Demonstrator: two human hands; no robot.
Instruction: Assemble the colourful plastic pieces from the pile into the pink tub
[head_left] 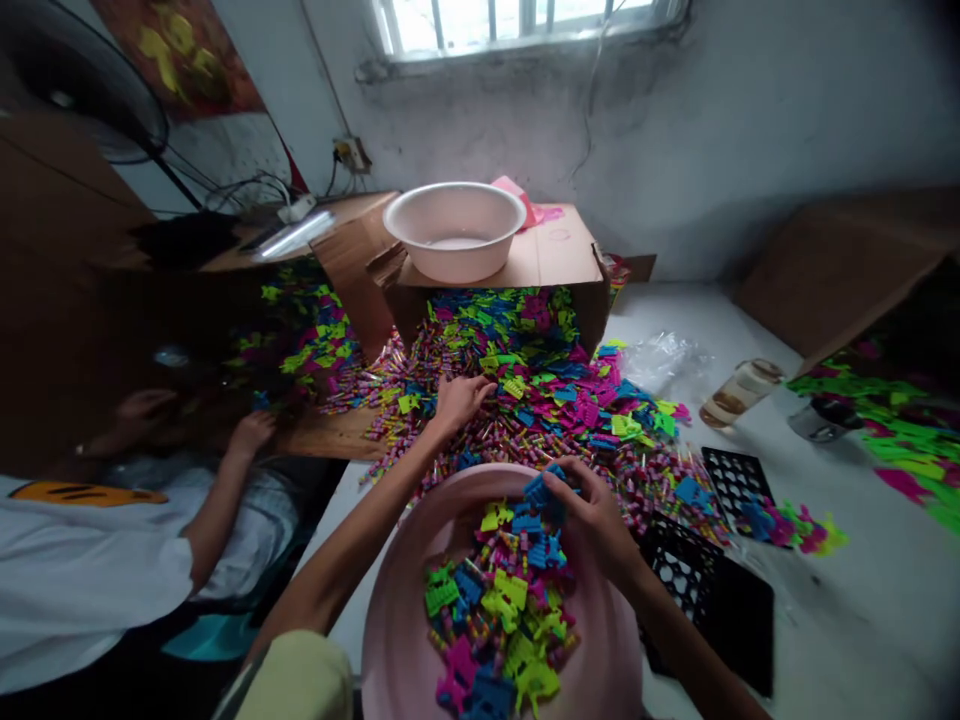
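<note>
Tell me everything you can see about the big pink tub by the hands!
The tub is round, open-topped and pale pink, with a smooth, plastic-looking wall and a rounded rim. It sits upright, its near edge cut off by the picture. Blue, pink and yellow-green pieces and small sticks lie inside. The right hand holds a blue piece at the tub's far right rim; whether the hand touches the rim is unclear. What holds the tub up is hidden.

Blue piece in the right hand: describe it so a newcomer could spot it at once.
Start at the large pink basin at the bottom centre, then go to the right hand at its far rim. The blue piece is in that hand's grasp; unlike the blue pieces lying loose in the basin, it is held up at the rim.
</note>
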